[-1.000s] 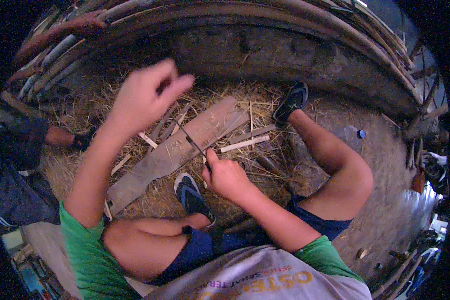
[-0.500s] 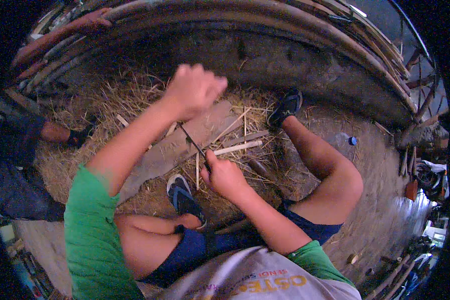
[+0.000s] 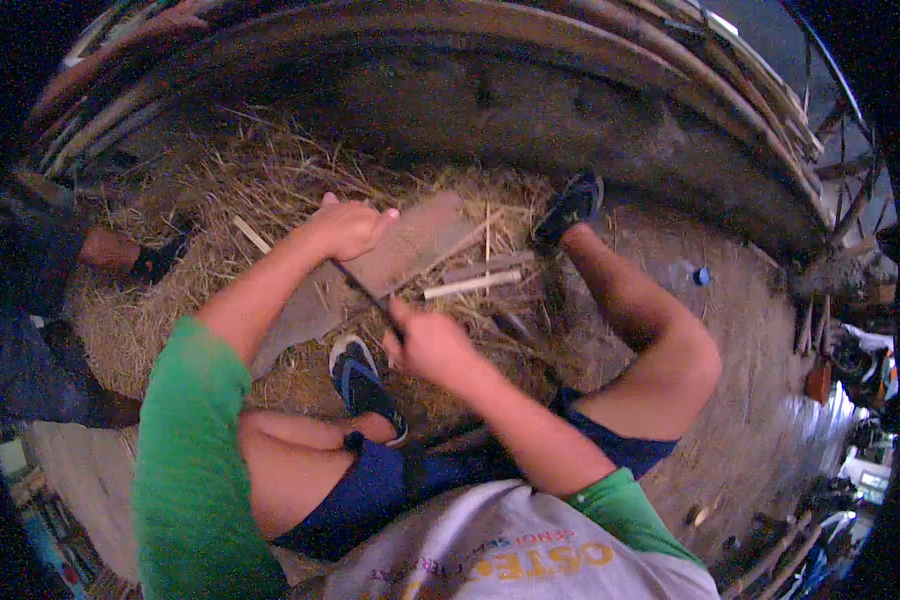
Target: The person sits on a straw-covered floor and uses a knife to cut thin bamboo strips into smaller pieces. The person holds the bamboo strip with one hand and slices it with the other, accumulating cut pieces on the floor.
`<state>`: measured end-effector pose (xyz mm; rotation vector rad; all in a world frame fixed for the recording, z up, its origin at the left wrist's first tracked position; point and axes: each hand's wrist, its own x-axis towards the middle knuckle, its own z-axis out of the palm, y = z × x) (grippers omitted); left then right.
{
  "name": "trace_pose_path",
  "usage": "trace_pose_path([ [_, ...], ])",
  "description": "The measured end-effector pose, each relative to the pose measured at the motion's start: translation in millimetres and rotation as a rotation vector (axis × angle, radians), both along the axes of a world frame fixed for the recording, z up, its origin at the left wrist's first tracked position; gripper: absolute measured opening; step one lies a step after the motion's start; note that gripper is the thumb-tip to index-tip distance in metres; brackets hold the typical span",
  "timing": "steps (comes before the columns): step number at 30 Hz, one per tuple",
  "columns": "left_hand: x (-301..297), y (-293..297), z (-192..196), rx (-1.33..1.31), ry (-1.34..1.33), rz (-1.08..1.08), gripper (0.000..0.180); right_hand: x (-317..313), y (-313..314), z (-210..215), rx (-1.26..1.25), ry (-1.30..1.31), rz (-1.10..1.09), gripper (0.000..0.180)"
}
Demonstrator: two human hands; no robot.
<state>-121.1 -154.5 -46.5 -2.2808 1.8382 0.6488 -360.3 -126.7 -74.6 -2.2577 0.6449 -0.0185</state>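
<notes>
My right hand (image 3: 428,345) is closed around the dark handle of a knife (image 3: 368,292). Its narrow blade slants up and to the left over a flat brown board (image 3: 410,240). At the far end of the blade is my left hand (image 3: 350,228), its fingers curled in and the back of the hand upward. Whatever those fingers grip, if anything, is hidden beneath them. Just right of the knife, a pale wooden strip (image 3: 473,285) lies beside a browner one (image 3: 488,266). Another pale strip (image 3: 252,234) rests in the shavings, left of my left hand.
Straw-like shavings (image 3: 170,330) cover the ground around the board. My sandaled feet flank the board. Another person's leg (image 3: 110,252) is at the left. Long poles (image 3: 530,32) run along a low wall at the back. A blue-capped bottle (image 3: 702,276) lies to the right.
My left hand has come down and nearer, from above the board to the knife's far end. My right hand and the knife have shifted slightly left.
</notes>
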Motion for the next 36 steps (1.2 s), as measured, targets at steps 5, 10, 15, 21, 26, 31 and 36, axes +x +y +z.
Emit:
trace_pose_path([
  [5, 18.5, 35.1, -16.9, -0.327, -0.154, -0.044, 0.057, 14.8, 11.7, -0.5, -0.053, 0.025, 0.079, 0.04],
  [10, 20.6, 35.6, -22.2, -0.594, -0.099, -0.033, 0.054, 13.3, 10.2, 1.1, -0.128, 0.001, 0.03, 0.031],
  [15, 17.2, 21.9, -18.7, -0.585, -0.099, -0.066, 0.045, 13.4, -4.5, 9.1, -0.159, 0.042, 0.038, 0.032],
  [21, 26.2, 16.6, -34.9, -0.695, -0.048, -0.041, 0.054, 16.3, -7.3, 15.2, -0.16, 0.104, 0.035, 0.037],
  [26, 13.5, 15.7, -17.9, -0.738, -0.022, -0.013, 0.053, 16.5, -10.7, 8.8, -0.189, 0.08, 0.037, 0.04],
  [31, 9.9, -5.4, 45.8, -0.969, -0.179, -0.037, 0.048, 10.4, -12.7, 3.1, -0.21, 0.049, 0.036, 0.042],
  [36, 11.5, 14.8, 19.9, -0.097, -0.024, -0.01, 0.045, 13.5, -12.7, 1.6, -0.206, 0.138, 0.074, 0.044],
])
